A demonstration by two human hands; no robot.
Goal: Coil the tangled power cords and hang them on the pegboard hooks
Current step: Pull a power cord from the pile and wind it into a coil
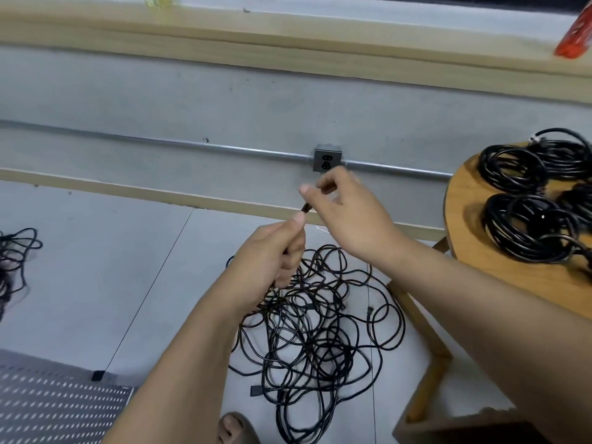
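Note:
A tangled heap of black power cords (320, 334) lies on the pale floor below my hands. My left hand (272, 261) grips one cord rising from the heap, thumb pressed on it. Just above, my right hand (342, 213) pinches the same cord's short end (306, 207) between thumb and fingers. Several coiled black cords (531, 200) lie on a round wooden stool (464, 203) at the right. A grey pegboard (54, 405) shows at the bottom left; I see no hooks on it.
A second loose black cord bundle (16, 254) lies at the left edge. A wall outlet (326, 159) on a metal conduit sits behind my hands. The stool's wooden legs (429, 363) stand right of the heap. My foot (234, 427) is at the bottom edge.

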